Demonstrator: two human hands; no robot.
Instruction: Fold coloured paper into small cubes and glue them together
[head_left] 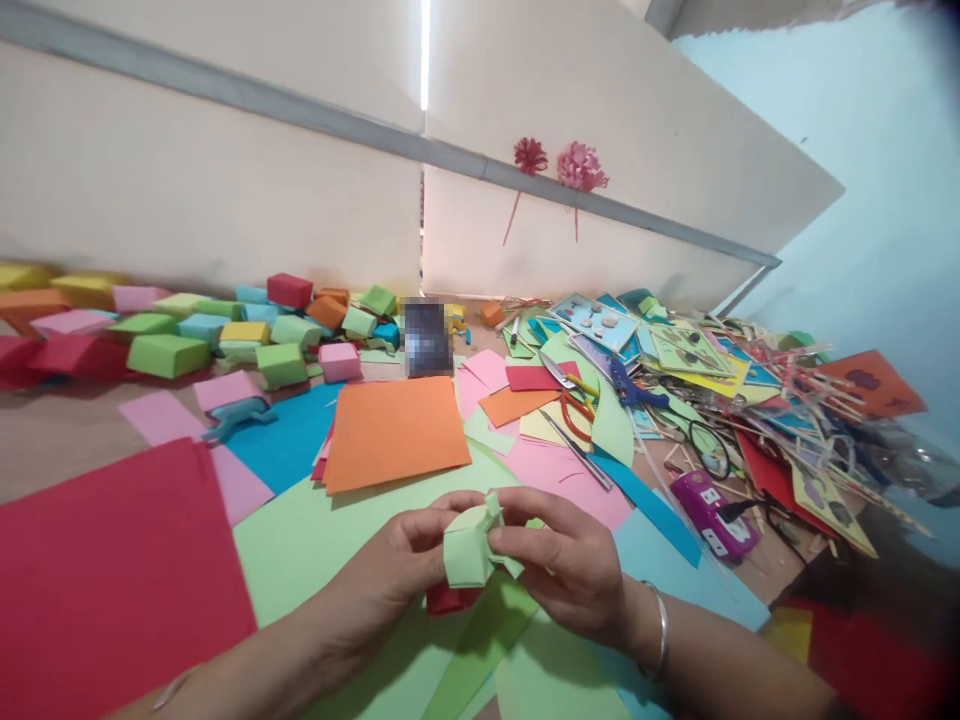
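Between my two hands is a small light-green folded paper box (466,552), its flaps sticking up and out on the right side. My left hand (409,550) grips the box from the left, fingers behind it and thumb at its side. The thumb and fingers of my right hand (566,560) pinch the flaps. Just beneath the box a small red paper piece (452,599) shows, partly hidden. Large light-green sheets (300,560) lie under my hands, with a darker green strip (484,640) among them. An orange sheet stack (401,435) lies just beyond.
Colourful paper boxes (169,355) line the back left. A big red sheet (120,560) covers the left front. Scissors (574,415), a utility knife (589,465), a blue glue gun (630,385), a purple power strip (716,512) and piled cards (697,355) crowd the right.
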